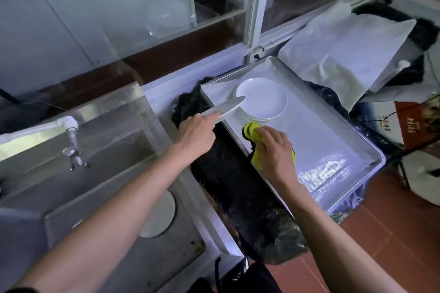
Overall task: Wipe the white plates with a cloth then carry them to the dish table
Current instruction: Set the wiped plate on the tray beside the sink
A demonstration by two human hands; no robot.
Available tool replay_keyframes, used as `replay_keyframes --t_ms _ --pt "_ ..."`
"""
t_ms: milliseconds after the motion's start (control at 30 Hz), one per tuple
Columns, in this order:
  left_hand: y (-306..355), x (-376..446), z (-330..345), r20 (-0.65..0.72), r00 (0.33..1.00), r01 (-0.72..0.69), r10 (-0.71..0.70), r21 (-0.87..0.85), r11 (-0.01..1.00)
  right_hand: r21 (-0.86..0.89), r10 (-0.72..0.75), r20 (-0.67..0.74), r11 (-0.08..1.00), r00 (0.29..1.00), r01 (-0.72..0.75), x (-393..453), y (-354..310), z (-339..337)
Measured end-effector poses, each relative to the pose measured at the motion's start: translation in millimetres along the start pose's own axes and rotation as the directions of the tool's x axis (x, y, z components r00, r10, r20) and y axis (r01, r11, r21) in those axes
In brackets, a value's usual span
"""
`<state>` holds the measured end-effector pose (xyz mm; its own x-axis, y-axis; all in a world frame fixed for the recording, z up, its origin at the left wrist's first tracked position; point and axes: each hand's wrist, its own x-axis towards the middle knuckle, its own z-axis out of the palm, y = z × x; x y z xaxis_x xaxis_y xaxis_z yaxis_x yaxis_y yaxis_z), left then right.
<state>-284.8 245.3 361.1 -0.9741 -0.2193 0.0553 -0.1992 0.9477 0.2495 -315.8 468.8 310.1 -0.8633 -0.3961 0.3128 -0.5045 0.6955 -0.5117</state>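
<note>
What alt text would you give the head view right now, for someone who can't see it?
The left hand holds a white plate edge-on over a metal tray, above plates already lying there. The right hand grips a yellow cloth on the tray. Another plate sits in the sink at left.

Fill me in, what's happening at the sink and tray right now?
A person stands between a steel sink and a lined metal tray. The left hand holds a white plate by its edge, tilted over the stacked plates already on the tray. The right hand grips a yellow cloth, resting on the tray. Another plate in the sink waits, partly hidden by the left forearm.
</note>
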Motion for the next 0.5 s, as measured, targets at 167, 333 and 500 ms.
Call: replay_keyframes --t_ms 167,333,500 --pt "43.5 56.5 24.3 0.027 0.991 -0.136 0.134 0.104 0.985 0.000 0.082 -0.009 0.997 0.997 -0.082 17.9 36.7 -19.0" --pt "75.0 97.4 56.8 0.099 0.980 -0.186 0.170 0.181 0.966 -0.032 0.089 0.017 0.996 0.996 -0.088 26.3 74.5 -21.6" --pt "90.4 122.2 86.2 0.123 0.974 -0.216 0.191 0.238 0.947 -0.028 0.136 0.020 0.990 0.991 -0.135 32.9 100.4 -14.5"
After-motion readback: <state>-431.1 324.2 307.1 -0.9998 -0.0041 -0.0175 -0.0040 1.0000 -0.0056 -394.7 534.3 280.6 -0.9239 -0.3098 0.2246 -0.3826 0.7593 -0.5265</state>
